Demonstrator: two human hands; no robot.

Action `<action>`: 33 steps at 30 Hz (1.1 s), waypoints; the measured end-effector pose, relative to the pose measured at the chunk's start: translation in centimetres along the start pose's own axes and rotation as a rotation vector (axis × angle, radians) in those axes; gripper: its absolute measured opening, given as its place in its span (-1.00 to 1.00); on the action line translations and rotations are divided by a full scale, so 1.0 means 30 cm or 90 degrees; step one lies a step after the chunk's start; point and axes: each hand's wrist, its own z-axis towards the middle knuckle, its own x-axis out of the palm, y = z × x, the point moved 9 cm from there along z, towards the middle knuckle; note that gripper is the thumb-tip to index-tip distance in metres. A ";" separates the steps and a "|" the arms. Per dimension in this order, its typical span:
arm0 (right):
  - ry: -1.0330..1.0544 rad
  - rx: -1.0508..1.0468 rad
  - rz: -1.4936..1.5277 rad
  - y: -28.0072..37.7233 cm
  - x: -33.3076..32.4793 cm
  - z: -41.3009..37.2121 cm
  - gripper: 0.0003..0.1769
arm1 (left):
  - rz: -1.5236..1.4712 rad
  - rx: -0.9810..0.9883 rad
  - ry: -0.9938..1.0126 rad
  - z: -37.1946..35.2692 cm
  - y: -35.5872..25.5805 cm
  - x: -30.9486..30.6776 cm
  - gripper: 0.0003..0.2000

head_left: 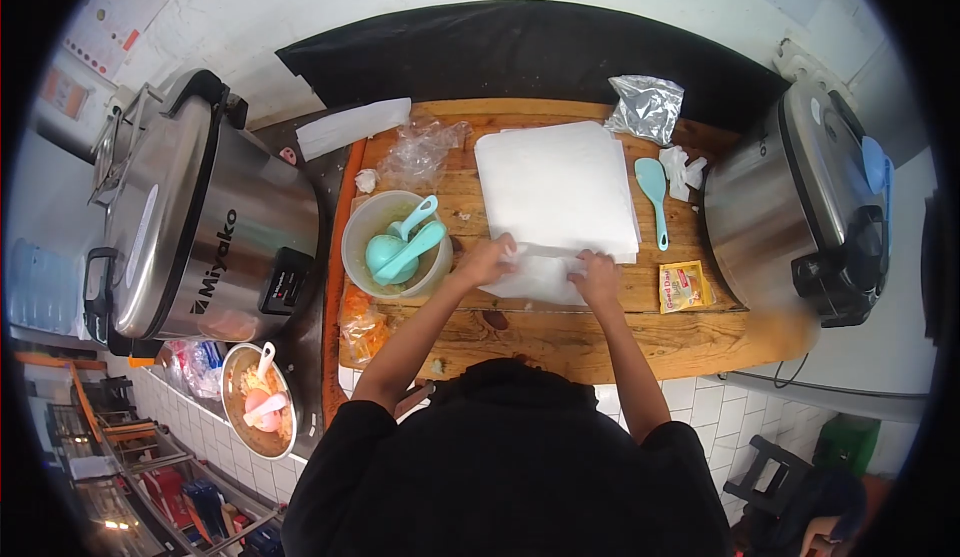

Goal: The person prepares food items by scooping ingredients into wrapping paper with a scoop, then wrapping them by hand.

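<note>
My left hand and my right hand pinch the two sides of a whitish, slightly see-through wrapping paper near the table's front edge. It looks folded over; whether anything lies inside is hidden. Just beyond it lies a stack of white paper sheets. Left of my left hand stands a plastic tub with turquoise scoops in it. To the right of my right hand lies a yellow sachet, and behind that a turquoise rice paddle.
Large steel rice cookers stand left and right of the wooden table. Clear plastic bags, a silver foil bag and a bag of orange food lie on it. A pot with pink utensils sits lower left.
</note>
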 end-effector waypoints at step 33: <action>0.262 -0.226 -0.144 0.061 0.050 -0.179 -0.59 | 0.448 0.226 0.005 -0.226 -0.160 0.072 -0.53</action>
